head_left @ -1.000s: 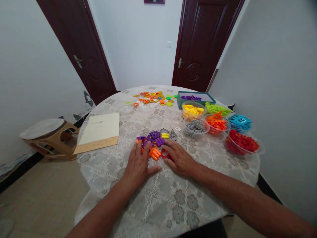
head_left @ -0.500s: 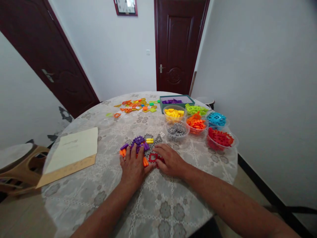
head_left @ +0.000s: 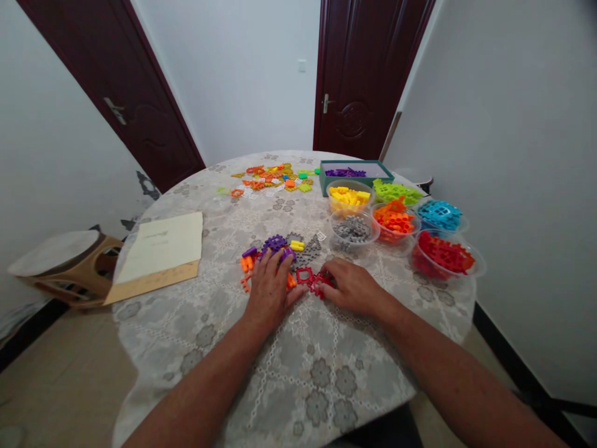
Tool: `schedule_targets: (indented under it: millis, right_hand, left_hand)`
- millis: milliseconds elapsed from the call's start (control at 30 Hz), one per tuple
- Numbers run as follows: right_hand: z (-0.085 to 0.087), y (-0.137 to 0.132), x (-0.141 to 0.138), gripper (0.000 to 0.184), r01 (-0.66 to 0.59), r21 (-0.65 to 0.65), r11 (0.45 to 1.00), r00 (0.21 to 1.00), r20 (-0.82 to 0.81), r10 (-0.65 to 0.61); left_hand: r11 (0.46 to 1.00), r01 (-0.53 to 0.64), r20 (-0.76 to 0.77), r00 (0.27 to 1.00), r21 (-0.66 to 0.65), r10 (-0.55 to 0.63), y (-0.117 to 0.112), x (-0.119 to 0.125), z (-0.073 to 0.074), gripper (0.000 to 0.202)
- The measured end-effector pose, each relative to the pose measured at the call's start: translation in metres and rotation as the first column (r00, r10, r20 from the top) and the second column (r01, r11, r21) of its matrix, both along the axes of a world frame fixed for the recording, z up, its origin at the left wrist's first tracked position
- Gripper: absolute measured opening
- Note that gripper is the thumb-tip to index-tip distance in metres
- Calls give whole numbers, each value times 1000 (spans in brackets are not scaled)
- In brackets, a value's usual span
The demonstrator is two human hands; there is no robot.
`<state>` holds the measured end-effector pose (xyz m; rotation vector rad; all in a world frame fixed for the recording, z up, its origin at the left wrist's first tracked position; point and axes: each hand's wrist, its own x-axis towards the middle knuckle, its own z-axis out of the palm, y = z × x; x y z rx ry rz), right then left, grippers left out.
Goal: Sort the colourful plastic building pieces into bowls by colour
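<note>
My left hand [head_left: 272, 289] lies flat, fingers spread, on a small heap of plastic building pieces [head_left: 275, 252], purple, orange and grey. My right hand [head_left: 351, 287] rests beside it with fingers curled over red square pieces [head_left: 311, 279]. Both hands are on the round table [head_left: 298, 367] with its grey flowered cloth. A yellow piece [head_left: 297, 245] lies just beyond the heap.
Clear bowls hold sorted pieces: yellow [head_left: 349, 197], grey [head_left: 353, 229], orange [head_left: 395, 219], red [head_left: 445, 255], blue [head_left: 439, 214], green [head_left: 395, 190]. A teal box [head_left: 353, 171] holds purple ones. Mixed loose pieces [head_left: 275, 177] lie far back. A booklet [head_left: 163, 247] lies left. A stool [head_left: 65, 264] stands left of the table.
The view has swung about. My right hand has slid a little right, baring more of the red pieces. My left hand stays pressed on the heap.
</note>
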<state>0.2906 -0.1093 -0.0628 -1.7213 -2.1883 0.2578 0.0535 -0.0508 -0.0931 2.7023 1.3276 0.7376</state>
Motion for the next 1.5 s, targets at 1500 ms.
schedule_targets:
  millis: [1500]
  right_hand:
    - [-20, 7, -25, 4, -169, 255, 952, 973, -108, 202]
  left_hand:
    - [567, 361, 661, 546, -740, 515, -2, -48, 71, 42]
